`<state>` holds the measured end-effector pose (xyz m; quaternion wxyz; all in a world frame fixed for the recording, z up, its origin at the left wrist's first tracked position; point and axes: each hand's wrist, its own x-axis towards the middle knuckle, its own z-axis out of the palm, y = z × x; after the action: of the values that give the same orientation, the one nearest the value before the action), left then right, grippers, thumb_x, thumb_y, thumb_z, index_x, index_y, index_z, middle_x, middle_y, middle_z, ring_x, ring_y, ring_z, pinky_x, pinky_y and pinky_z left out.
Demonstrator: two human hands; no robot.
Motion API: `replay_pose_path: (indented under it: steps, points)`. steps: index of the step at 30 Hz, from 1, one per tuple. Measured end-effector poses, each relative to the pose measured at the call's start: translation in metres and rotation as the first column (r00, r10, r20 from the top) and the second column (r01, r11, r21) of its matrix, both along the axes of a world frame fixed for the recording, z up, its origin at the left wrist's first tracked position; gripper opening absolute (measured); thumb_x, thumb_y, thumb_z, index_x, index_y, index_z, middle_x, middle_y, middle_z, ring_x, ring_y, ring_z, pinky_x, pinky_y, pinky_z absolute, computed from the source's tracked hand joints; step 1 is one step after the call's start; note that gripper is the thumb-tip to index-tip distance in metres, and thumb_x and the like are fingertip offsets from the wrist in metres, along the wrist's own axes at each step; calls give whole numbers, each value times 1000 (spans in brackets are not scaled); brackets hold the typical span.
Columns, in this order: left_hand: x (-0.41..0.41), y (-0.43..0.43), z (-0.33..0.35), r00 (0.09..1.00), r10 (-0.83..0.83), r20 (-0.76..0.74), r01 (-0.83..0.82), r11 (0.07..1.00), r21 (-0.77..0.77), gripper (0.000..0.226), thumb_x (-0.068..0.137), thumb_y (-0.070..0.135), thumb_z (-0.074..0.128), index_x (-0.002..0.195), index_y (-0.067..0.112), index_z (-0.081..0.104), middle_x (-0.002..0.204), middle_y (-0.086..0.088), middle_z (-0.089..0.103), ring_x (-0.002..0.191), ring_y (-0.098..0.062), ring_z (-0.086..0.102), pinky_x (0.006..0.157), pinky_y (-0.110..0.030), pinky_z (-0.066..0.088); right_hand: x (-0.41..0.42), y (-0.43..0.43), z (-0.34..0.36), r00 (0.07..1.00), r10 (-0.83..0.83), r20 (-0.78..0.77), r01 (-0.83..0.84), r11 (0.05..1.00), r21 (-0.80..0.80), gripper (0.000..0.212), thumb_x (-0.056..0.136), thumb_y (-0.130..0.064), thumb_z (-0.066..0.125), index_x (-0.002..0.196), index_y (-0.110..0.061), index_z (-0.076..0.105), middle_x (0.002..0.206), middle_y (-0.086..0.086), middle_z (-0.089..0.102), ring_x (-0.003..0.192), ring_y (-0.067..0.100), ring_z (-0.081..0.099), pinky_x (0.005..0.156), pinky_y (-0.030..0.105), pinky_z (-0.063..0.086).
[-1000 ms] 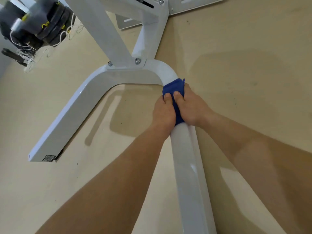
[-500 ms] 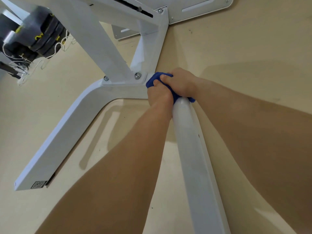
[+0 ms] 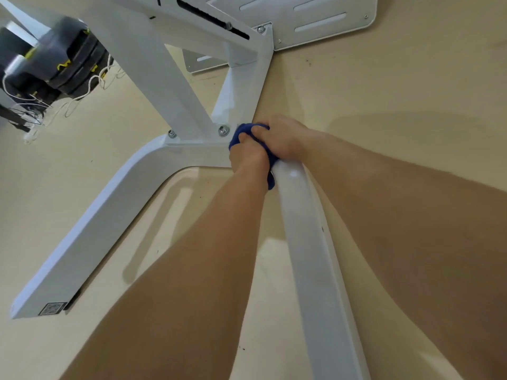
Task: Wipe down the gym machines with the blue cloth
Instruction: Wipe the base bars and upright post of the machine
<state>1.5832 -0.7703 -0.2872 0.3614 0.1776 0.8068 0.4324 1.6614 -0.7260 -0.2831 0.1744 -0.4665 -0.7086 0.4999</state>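
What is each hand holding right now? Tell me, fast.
Left hand: closed on the cloth, against the frame.
Right hand: closed on the same cloth.

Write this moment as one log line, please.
task: wipe machine | left hand: grips blue cloth | right hand: grips blue cloth | where: bend of white base tube, beside bolt

Floor: beige, smooth, showing scattered dark specks.
Base frame: white, curved, sitting flat on floor.
Slotted plate: white, lying at top right.
Cords: white, trailing loosely at upper left.
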Motion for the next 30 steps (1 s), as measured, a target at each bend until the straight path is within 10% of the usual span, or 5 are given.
replay_pose_path:
  steps: [10, 18, 30]
  points:
    - [24, -62, 7, 900, -412, -142, 402, 910, -99, 49, 102, 46, 28, 109, 11, 62, 103, -13, 70, 97, -33, 67, 91, -52, 53, 44, -72, -8, 985, -151, -82, 145, 987, -69, 40, 109, -29, 29, 141, -8, 40, 128, 17, 59, 112, 31, 58, 90, 36, 44]
    - [56, -165, 20, 825, -533, -190, 518, 846, -125, 42, 108, 36, 24, 112, 11, 58, 81, 5, 59, 67, -8, 55, 51, -15, 42, 73, -180, -24, 905, -290, -311, 230, 949, -217, 45, 103, -28, 36, 147, -26, 28, 125, -2, 57, 104, 15, 60, 91, 36, 50]
    - [106, -337, 25, 864, -494, -94, 462, 854, -241, 38, 107, 40, 27, 124, 19, 53, 109, 4, 65, 99, -13, 62, 85, -28, 50, 127, -363, -14, 926, -282, -250, 205, 933, -294, 51, 100, -36, 36, 149, -37, 22, 125, -8, 57, 110, 10, 59, 97, 41, 50]
